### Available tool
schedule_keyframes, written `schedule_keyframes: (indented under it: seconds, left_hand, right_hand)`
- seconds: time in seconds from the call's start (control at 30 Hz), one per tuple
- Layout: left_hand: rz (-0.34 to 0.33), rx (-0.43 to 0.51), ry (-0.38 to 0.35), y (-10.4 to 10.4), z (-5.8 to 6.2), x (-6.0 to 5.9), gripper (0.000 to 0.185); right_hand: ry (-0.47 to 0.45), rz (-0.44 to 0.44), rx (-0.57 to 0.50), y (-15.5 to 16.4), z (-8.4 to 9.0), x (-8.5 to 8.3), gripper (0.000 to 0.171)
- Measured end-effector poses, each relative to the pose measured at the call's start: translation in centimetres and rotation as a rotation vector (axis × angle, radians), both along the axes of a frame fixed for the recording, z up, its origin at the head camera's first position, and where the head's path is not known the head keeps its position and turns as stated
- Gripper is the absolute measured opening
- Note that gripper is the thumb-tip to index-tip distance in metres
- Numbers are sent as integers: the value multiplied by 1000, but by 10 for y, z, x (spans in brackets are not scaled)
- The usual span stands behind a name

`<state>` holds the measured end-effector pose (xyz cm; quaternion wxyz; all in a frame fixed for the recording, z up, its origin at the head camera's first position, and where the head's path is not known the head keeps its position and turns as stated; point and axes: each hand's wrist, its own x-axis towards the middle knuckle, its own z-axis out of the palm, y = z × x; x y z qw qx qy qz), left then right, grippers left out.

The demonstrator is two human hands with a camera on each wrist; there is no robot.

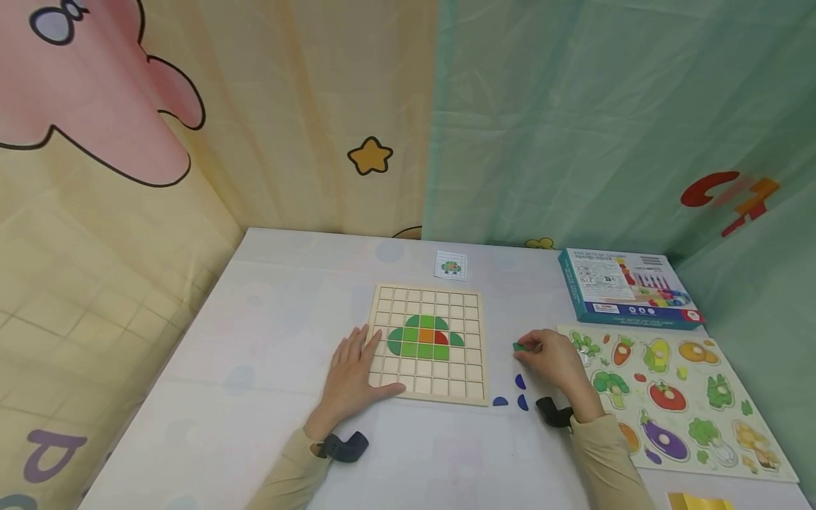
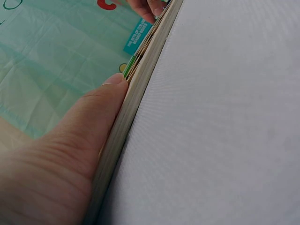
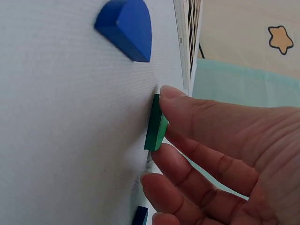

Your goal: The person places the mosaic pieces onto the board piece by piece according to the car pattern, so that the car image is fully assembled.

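My right hand [image 1: 550,360] pinches a small green rounded block [image 3: 155,124] between thumb and fingers, low over the table to the right of the wooden grid board [image 1: 484,368]. My left hand [image 1: 349,375] rests along the board's left edge, fingers spread and thumb on the near edge. In the grid sit light green squares [image 1: 410,348], darker green rounded pieces [image 1: 395,340], an orange square [image 1: 427,336] and red pieces [image 1: 440,338]. Blue rounded blocks [image 1: 500,401] lie near the board's right front corner; one blue block [image 3: 129,28] shows large in the right wrist view.
A small picture card [image 1: 451,266] with a similar figure lies behind the board. At the right are a vegetable puzzle board [image 1: 644,397] and a teal-sided box [image 1: 631,287]. Something yellow [image 1: 700,501] shows at the front edge. Curtains [image 1: 510,142] hang behind the table.
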<state>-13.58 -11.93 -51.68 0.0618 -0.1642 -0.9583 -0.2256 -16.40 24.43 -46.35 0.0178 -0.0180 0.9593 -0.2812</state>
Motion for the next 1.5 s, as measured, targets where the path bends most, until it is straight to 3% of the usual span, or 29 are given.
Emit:
schedule_keyframes:
  seconds: [0.3,0.7,0.87,1.23,1.5]
  left_hand:
    - [-2,15,33,0,-1,0,106]
    - [1,10,-3,0,1,1,107]
    - [0,6,4,0,0,0,107]
    - [-1,3,11,0,-1,-1,107]
    - [1,2,-7,0,1,-1,108]
  right_hand:
    - [-5,-8,0,0,0,0,20]
    - [4,-53,-48,0,1,6,19]
    - [11,-30,-82,-3,1,9,19]
    - [128,93,-153,-27,3,10,13]
    - [125,120,-228,-50,3,6,16]
